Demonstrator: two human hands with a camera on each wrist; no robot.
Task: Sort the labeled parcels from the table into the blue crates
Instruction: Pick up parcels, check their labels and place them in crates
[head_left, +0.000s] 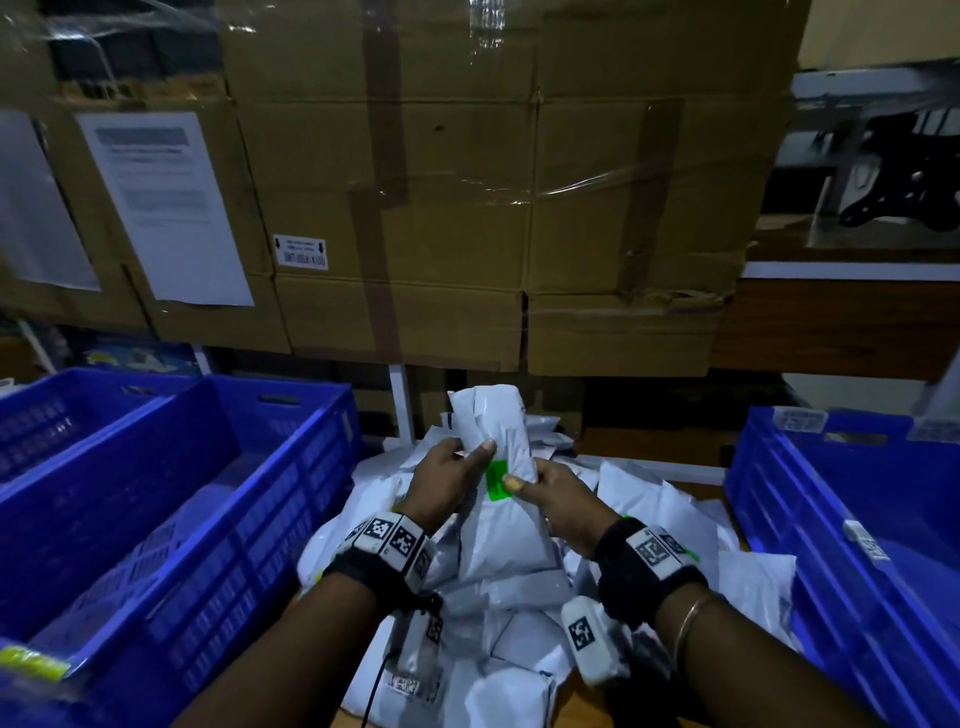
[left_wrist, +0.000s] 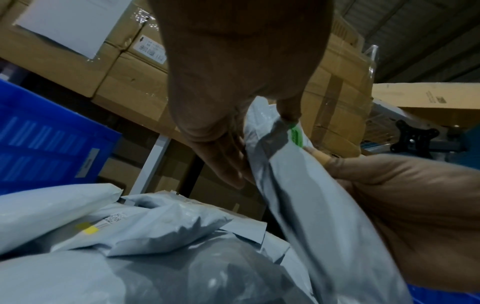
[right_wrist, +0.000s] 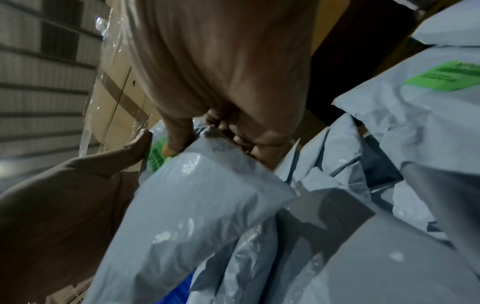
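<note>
Grey-white poly parcel (head_left: 501, 441) held upright between both hands over the parcel pile (head_left: 519, 597) on the table. Left hand (head_left: 447, 475) grips its left edge, thumb across the front just above the green label (head_left: 497, 480); right hand (head_left: 553, 499) pinches the right edge, thumb on the label's lower corner. Both closed on it, neither free. Long axis runs near vertical, top tilted away from the person. Label faces the camera, text too blurred to read. Blue crates flank the pile: two on the left (head_left: 218, 499), one on the right (head_left: 852, 530). Parcel sits between them; destination likely depends on the label.
</note>
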